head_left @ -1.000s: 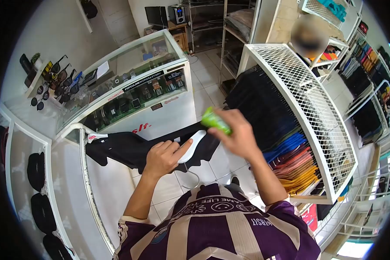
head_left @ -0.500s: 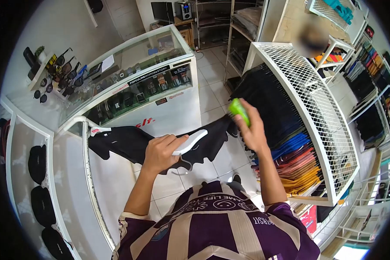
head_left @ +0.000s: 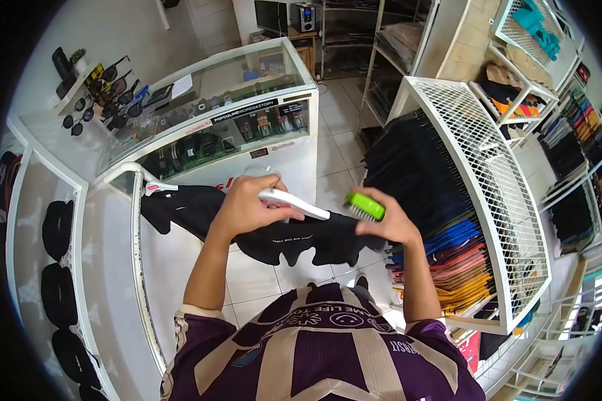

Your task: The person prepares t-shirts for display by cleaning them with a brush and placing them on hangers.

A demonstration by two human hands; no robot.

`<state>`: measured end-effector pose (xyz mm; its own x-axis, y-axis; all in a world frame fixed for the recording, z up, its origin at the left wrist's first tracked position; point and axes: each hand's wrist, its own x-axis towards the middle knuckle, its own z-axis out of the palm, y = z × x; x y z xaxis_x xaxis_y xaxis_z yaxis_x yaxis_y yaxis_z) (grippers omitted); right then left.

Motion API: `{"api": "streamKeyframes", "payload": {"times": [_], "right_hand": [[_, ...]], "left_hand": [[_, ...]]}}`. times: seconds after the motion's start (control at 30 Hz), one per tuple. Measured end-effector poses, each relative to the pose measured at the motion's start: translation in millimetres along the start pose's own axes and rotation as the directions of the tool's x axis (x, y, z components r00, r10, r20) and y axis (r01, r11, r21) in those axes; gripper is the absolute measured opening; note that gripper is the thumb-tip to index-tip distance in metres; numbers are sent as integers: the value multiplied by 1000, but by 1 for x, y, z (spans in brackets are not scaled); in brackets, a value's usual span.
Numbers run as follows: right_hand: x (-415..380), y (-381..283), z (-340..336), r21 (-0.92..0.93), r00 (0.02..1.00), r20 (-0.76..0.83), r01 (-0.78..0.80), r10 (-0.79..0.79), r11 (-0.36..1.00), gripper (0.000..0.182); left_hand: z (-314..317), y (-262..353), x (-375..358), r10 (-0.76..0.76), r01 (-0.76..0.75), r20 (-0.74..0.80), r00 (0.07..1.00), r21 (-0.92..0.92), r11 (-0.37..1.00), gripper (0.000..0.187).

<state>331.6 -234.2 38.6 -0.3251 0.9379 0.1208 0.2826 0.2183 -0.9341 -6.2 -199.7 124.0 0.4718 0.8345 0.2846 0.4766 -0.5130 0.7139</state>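
My left hand (head_left: pixel 247 204) is closed on a white hanger (head_left: pixel 294 203), from which a black shirt (head_left: pixel 301 239) hangs over the floor. Small light print shows on the shirt's fabric. My right hand (head_left: pixel 393 224) grips a green brush (head_left: pixel 366 206), its bristles facing down and to the left, just above the shirt's right end. Farther left, another white hanger (head_left: pixel 160 187) with black cloth is on the white rail (head_left: pixel 139 234).
A glass display counter (head_left: pixel 211 123) stands ahead on the left, with sunglasses (head_left: pixel 114 93) beside it. On the right, a white mesh-topped rack (head_left: pixel 478 147) holds rows of hanging clothes (head_left: pixel 408 174). Black caps (head_left: pixel 60 294) line the left wall.
The hanger in my left hand has turned, its end now pointing down to the right. My right hand has come lower, with the brush turned bristles down. The view has shifted slightly.
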Motion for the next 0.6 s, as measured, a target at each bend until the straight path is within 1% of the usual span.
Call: {"api": "streamKeyframes", "payload": {"times": [0.03,0.1,0.13,0.17,0.23,0.27,0.3,0.33,0.37,0.4,0.43,0.47,0.5,0.53,0.57,0.6], "right_hand": [[1,-6,0,28,991,133,11,-15,1000,92],[-2,-24,5,-1,947,273,-176,169,984,96],[-3,-18,13,52,940,291,-203,180,978,97],[-6,-11,20,66,951,272,-174,150,982,93],[-16,-14,38,259,965,181,-233,190,937,89],[-17,-14,50,286,979,85,-203,186,937,87],[-18,-16,64,312,983,-11,-171,184,934,85],[-17,-20,75,340,977,-61,-171,203,925,83],[-15,-25,85,369,969,-113,-165,220,915,81],[-13,-25,97,311,973,-160,-108,164,944,80],[-13,-23,111,252,973,-205,-55,108,966,78],[-13,-18,127,286,969,-215,-54,119,957,80],[-12,-19,140,223,963,-265,5,55,975,81],[-12,-22,147,234,971,-223,-36,90,972,82],[-11,-27,149,240,976,-178,-78,123,968,83],[-9,-29,144,234,978,-171,-75,117,969,83]], "left_hand": [[-3,-4,7,2,-1,-11,1000,5,1000,38],[-8,-10,18,69,-70,32,997,47,996,47],[-9,-11,23,81,-85,51,995,72,994,52],[-10,-13,26,79,-82,42,996,75,994,52],[-11,-17,32,64,-63,2,998,200,978,55],[2,-26,28,188,-123,-201,961,300,946,70],[11,-24,29,216,-109,-334,917,311,944,85],[27,-30,25,37,71,-438,898,227,971,84],[43,-37,18,-141,240,-523,841,127,962,83],[51,-37,11,-320,298,-381,868,-118,947,82],[64,-45,10,-361,271,-243,900,-335,902,86],[80,-48,5,-378,284,-305,874,-309,908,88],[88,-42,2,-392,299,-365,844,-286,910,89],[83,-37,1,-410,333,-379,830,-255,908,84],[86,-52,1,-414,340,-426,804,-241,909,70],[77,-56,-2,-402,347,-382,832,-208,915,63]]}}
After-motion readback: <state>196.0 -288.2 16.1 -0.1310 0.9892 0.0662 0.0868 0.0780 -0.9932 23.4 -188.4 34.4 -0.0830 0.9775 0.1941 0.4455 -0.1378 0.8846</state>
